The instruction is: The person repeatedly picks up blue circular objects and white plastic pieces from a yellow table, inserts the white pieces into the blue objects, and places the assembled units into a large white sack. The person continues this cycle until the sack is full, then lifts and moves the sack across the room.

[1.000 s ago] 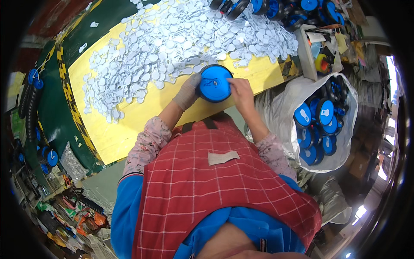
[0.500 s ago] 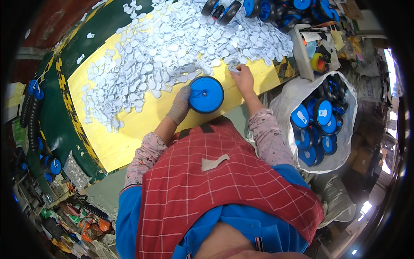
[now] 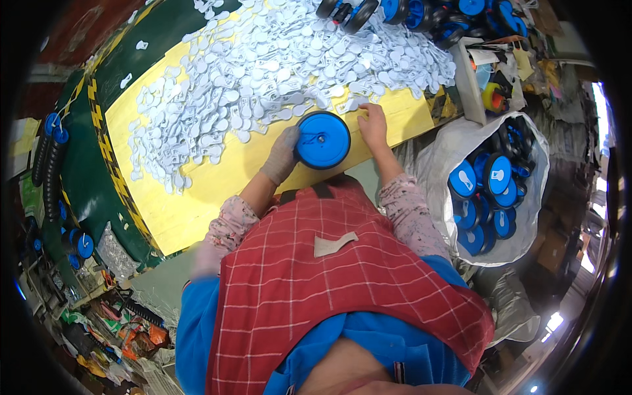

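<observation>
My gloved left hand (image 3: 283, 155) grips the left rim of a wheel (image 3: 322, 148) with a blue disc face and a black tyre. The wheel is held face up over the near part of a yellow board, and its disc has a small hub in the middle. My bare right hand (image 3: 374, 128) is to the right of the wheel, at the near edge of a wide heap of pale grey keyhole-shaped plastic pieces (image 3: 263, 79). Its thumb and fingers are bent together. Whether a piece is between the fingertips cannot be made out.
Right of me stands a white sack (image 3: 442, 158) of blue-and-black wheels, several bearing a pale piece on the face. More wheels (image 3: 421, 13) lie at the far right, beyond an open-topped box (image 3: 469, 82). The yellow board (image 3: 178, 227) lies on a green table (image 3: 89, 178).
My right hand has shifted slightly, and the pale piece seen at its fingertips before is no longer clear there. The wheel stays in my left hand. The whole view has shifted a little.
</observation>
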Demonstrator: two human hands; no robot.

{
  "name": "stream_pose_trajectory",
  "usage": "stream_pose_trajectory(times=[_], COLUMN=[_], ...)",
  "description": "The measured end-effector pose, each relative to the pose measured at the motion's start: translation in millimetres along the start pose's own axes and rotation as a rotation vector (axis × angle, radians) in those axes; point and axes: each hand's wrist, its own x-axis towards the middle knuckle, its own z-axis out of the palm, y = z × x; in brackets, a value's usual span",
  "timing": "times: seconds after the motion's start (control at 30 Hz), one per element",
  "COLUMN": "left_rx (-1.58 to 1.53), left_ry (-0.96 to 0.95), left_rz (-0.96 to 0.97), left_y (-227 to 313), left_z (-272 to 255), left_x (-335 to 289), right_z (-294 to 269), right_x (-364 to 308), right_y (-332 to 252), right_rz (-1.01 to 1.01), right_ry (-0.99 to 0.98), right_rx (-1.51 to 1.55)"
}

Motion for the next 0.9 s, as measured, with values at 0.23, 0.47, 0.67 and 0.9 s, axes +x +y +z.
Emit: stream_pose_trajectory(times=[0.23, 0.47, 0.67, 0.9], left_rx=[0.113, -0.125, 0.147, 0.631], left_ry=[0.004, 0.005, 0.004, 0.003], left_rz=[-0.047, -0.02, -0.036, 0.199], left_y=[1, 2, 3, -5], left_z=[-12, 0, 10, -3], left_x=[-5, -8, -15, -8], right_z=[7, -48, -27, -13], right_x=[28, -24, -67, -12], right_y=[-8, -101, -135, -121], right_rz=[-0.261, -0.284, -0.449, -0.047], right_ry=[-0.172, -0.078, -0.051, -0.472], right_rx=[-0.177, 0.171, 0.047, 0.107])
